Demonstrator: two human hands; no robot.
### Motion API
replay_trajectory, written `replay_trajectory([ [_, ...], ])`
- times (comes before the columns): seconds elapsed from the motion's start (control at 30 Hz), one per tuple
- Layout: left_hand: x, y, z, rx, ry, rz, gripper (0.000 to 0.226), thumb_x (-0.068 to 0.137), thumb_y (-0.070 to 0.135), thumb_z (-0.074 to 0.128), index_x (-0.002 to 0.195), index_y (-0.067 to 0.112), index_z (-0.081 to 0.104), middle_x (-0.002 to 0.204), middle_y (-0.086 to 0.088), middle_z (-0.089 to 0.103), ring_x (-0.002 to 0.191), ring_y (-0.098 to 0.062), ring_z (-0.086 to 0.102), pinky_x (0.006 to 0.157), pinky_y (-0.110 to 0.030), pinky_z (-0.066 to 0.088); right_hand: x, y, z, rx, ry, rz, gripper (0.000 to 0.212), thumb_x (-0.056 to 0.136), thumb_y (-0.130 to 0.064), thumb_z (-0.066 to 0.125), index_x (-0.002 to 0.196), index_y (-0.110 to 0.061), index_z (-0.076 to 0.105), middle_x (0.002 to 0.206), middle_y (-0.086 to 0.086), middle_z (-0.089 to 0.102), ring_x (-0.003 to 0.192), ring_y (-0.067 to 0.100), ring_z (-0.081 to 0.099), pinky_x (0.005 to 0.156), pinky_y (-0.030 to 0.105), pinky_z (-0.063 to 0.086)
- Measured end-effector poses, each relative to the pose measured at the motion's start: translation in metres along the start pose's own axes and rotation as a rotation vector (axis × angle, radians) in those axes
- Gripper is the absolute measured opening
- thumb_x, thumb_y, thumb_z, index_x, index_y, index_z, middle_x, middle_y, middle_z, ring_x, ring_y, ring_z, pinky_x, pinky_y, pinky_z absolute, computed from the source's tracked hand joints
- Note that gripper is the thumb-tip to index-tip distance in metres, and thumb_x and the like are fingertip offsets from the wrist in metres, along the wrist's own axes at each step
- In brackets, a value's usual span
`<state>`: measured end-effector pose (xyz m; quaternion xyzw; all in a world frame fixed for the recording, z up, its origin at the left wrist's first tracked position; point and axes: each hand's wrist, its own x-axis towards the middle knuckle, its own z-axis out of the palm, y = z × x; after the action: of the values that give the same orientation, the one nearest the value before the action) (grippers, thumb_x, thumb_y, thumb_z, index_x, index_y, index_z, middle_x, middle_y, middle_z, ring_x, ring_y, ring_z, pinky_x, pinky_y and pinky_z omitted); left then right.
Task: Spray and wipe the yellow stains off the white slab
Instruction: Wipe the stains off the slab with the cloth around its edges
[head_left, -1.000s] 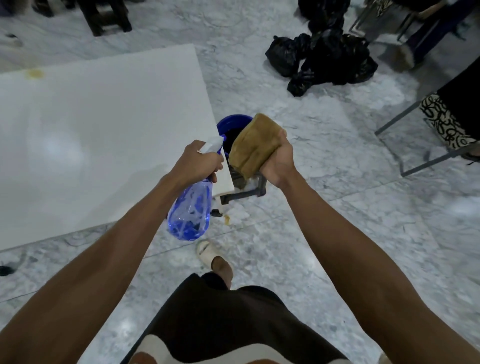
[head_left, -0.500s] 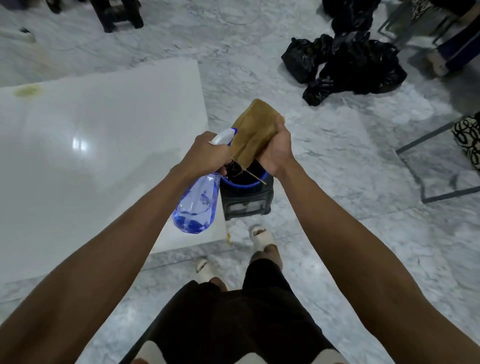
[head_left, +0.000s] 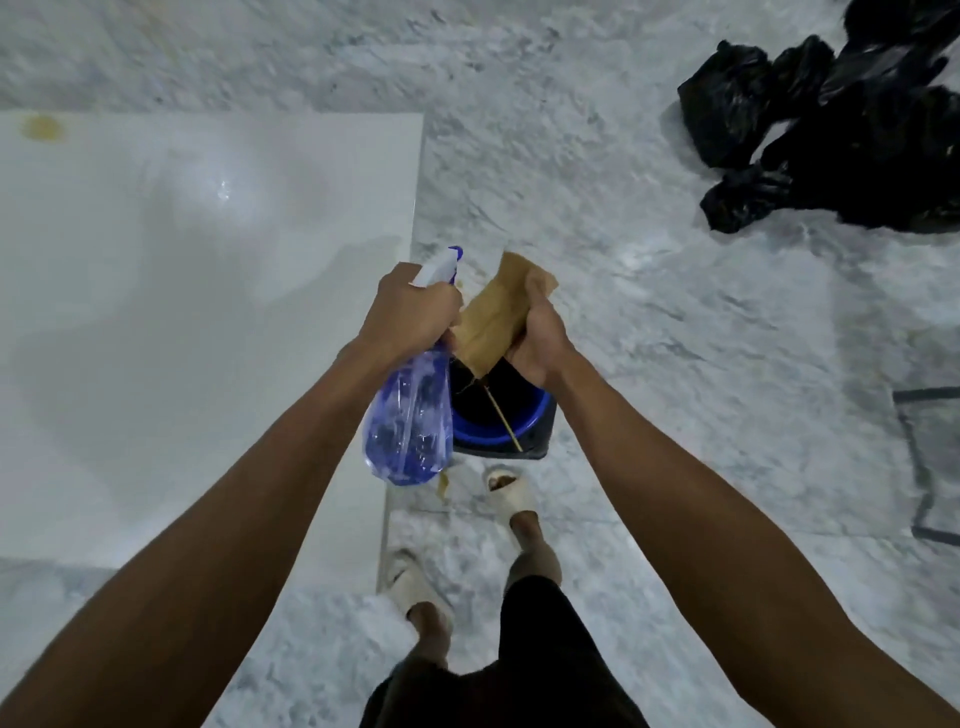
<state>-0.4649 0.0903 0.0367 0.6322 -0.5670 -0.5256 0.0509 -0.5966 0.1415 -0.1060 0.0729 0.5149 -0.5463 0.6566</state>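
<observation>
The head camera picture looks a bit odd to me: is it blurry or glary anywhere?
Head view: the marble floor is smeared by motion blur; a small glare spot sits on the glossy white slab, with soft arm shadows across it; wide-angle distortion stretches the forearms; the yellow stain is hazy.

Open surface is offered by the white slab (head_left: 182, 312) up to the yellow stain (head_left: 42, 127) at its far left corner. Its right edge is crowded by a blue bucket (head_left: 501, 415); black bags (head_left: 831, 130) are heaped well apart.
</observation>
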Motion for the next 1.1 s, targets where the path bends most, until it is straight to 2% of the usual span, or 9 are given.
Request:
replay_trajectory([
  [0.1,0.027,0.008,-0.012,0.021,0.058,0.007,0.022,0.087,0.012,0.054,0.091,-0.008,0.065,0.076,-0.016,0.065,0.041,-0.017,0.062,0.056,-0.027,0.051,0.048,-0.016,0.020,-0.224,0.022,0.015,0.074,0.100,-0.064,0.034,0.147,-0.007,0.045,0.143,0.016,0.055,0.126,0.027,0.057,0.112,0.045,0.043],
  [0.17,0.045,0.013,-0.025,0.026,0.090,0.037,0.029,0.083,0.007,0.054,0.105,-0.002,0.070,0.082,-0.015,0.070,0.042,-0.015,0.062,0.058,-0.029,0.053,0.075,-0.042,0.052,-0.459,0.008,-0.120,0.071,0.103,-0.061,0.025,0.155,-0.015,0.033,0.157,0.012,0.040,0.140,0.026,0.044,0.119,0.042,0.033],
  [0.23,0.061,0.016,-0.038,0.006,0.111,0.059,0.024,0.079,0.009,0.054,0.095,-0.003,0.069,0.081,-0.019,0.065,0.043,-0.018,0.061,0.061,-0.034,0.053,0.106,-0.069,0.089,-0.619,-0.047,-0.402,0.061,0.106,-0.051,0.023,0.158,-0.018,0.024,0.164,0.007,0.026,0.148,0.021,0.029,0.122,0.039,0.025],
  [0.3,0.078,0.015,-0.050,0.015,0.160,0.057,0.024,0.083,0.011,0.056,0.090,-0.010,0.063,0.084,-0.029,0.065,0.043,-0.018,0.062,0.063,-0.036,0.054,0.144,-0.094,0.126,-0.807,-0.007,-0.593,0.062,0.104,-0.054,0.025,0.157,-0.021,0.027,0.164,0.005,0.026,0.149,0.022,0.028,0.122,0.047,0.023],
  [0.4,0.101,0.007,-0.064,0.038,0.200,0.064,0.022,0.087,0.008,0.056,0.097,-0.009,0.067,0.090,-0.022,0.074,0.040,-0.015,0.064,0.064,-0.034,0.056,0.191,-0.119,0.172,-1.401,0.156,-0.601,0.053,0.107,-0.047,0.024,0.158,-0.030,0.021,0.165,0.016,0.013,0.151,0.038,0.013,0.118,0.060,0.015],
  [0.47,0.109,0.001,-0.068,0.037,0.210,0.071,0.017,0.086,0.004,0.057,0.092,-0.008,0.068,0.090,-0.022,0.074,0.040,-0.015,0.063,0.065,-0.036,0.057,0.211,-0.116,0.189,-1.659,0.037,-0.617,0.050,0.109,-0.039,0.021,0.159,-0.032,0.014,0.165,0.020,-0.001,0.151,0.045,-0.003,0.119,0.061,0.010],
  [0.53,0.116,-0.009,-0.070,0.027,0.215,0.070,0.014,0.087,0.003,0.057,0.088,-0.006,0.067,0.088,-0.021,0.074,0.039,-0.015,0.063,0.068,-0.038,0.057,0.226,-0.098,0.193,-1.650,-0.037,-0.589,0.050,0.108,-0.047,0.024,0.157,-0.038,0.021,0.165,0.020,-0.009,0.149,0.048,-0.010,0.121,0.059,0.003],
  [0.77,0.108,-0.034,-0.067,0.028,0.188,0.060,0.018,0.090,0.002,0.051,0.078,0.002,0.065,0.084,-0.017,0.072,0.038,-0.015,0.062,0.066,-0.037,0.055,0.244,-0.062,0.178,-1.854,0.097,-0.739,0.044,0.104,-0.052,0.031,0.147,-0.047,0.041,0.165,0.022,-0.001,0.150,0.048,-0.005,0.121,0.058,-0.001],
  [1.1,0.062,-0.062,-0.047,0.089,0.192,0.032,0.019,0.094,0.001,0.051,0.082,0.004,0.065,0.086,-0.015,0.073,0.037,-0.011,0.061,0.060,-0.030,0.055,0.199,-0.011,0.152,-1.950,0.101,-0.963,0.047,0.105,-0.049,0.023,0.151,-0.045,0.034,0.162,0.030,0.008,0.149,0.052,0.003,0.120,0.062,-0.001],
])
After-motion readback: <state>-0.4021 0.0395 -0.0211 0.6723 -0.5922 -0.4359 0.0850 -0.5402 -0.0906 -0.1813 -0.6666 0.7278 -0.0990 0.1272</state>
